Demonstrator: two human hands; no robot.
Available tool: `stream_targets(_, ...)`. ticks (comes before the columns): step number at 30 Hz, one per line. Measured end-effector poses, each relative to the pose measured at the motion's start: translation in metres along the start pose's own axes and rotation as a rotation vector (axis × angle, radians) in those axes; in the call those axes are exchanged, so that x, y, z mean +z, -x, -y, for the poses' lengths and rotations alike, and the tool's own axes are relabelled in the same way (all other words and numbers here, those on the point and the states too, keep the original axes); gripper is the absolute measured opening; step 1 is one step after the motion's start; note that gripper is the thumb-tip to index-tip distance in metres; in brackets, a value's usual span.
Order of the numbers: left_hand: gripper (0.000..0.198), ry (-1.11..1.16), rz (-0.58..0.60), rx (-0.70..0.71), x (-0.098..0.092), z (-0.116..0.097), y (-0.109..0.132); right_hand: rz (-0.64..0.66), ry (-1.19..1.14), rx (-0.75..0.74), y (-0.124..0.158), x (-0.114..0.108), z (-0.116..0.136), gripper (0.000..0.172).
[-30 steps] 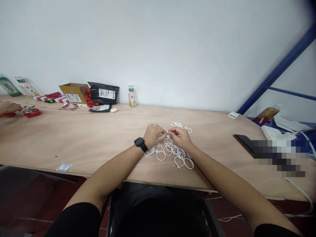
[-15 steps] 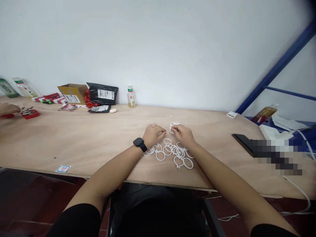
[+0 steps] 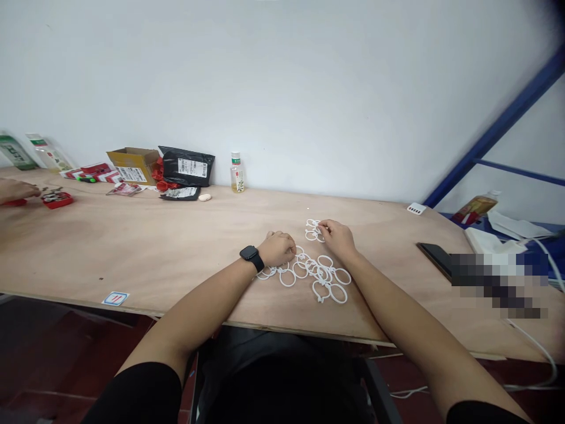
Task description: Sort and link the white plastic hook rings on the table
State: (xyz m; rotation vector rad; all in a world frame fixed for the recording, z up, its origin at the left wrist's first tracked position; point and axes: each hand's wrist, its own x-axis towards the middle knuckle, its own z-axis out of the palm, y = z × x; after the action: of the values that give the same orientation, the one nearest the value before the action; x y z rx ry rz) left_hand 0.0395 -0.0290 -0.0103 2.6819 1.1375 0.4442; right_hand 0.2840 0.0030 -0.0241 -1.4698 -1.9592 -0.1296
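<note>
Several white plastic rings with small clasps, like curtain rings, lie in a loose pile [image 3: 288, 278] on the table before me. My left hand [image 3: 279, 249], with a black watch at the wrist, is over the left back of this pile. Its fingers are curled down by the nearest rings, and whatever is between them is hidden. Farther back sits a smaller cluster of white rings [image 3: 311, 234]. The pinched fingertips of my right hand [image 3: 339, 238] are on the right side of that cluster, closed on a ring there.
Along the wall stand a bottle [image 3: 237, 174], a black parcel bag [image 3: 188, 168] and an open cardboard box [image 3: 132, 168]. Another person's hand [image 3: 17, 190] is at far left by a red tray [image 3: 59, 201]. At right lie a phone [image 3: 435, 259] and a white cable [image 3: 536, 341].
My left hand has come down and nearer to the ring pile, its fingers curling. My right hand has shifted slightly right, showing more of the back cluster. The view has moved slightly.
</note>
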Motion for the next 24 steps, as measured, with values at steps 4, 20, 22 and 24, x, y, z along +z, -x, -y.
stream_targets(4,0.015,0.024,-0.083,-0.025,-0.004,0.001,-0.001,-0.016,-0.035,0.039,-0.001,-0.001,-0.001,0.021)
stream_targets(20,0.005,0.211,-0.431,0.045,-0.008,0.001,-0.002,0.064,-0.498,-0.045,0.019,-0.004,0.052,0.021)
stream_targets(22,0.006,0.216,-0.434,0.057,-0.007,0.001,-0.002,0.050,-0.506,-0.029,0.019,-0.004,0.053,0.020)
stream_targets(24,0.008,0.227,-0.433,0.062,-0.006,0.000,-0.003,0.045,-0.521,-0.014,0.019,-0.005,0.054,0.020)
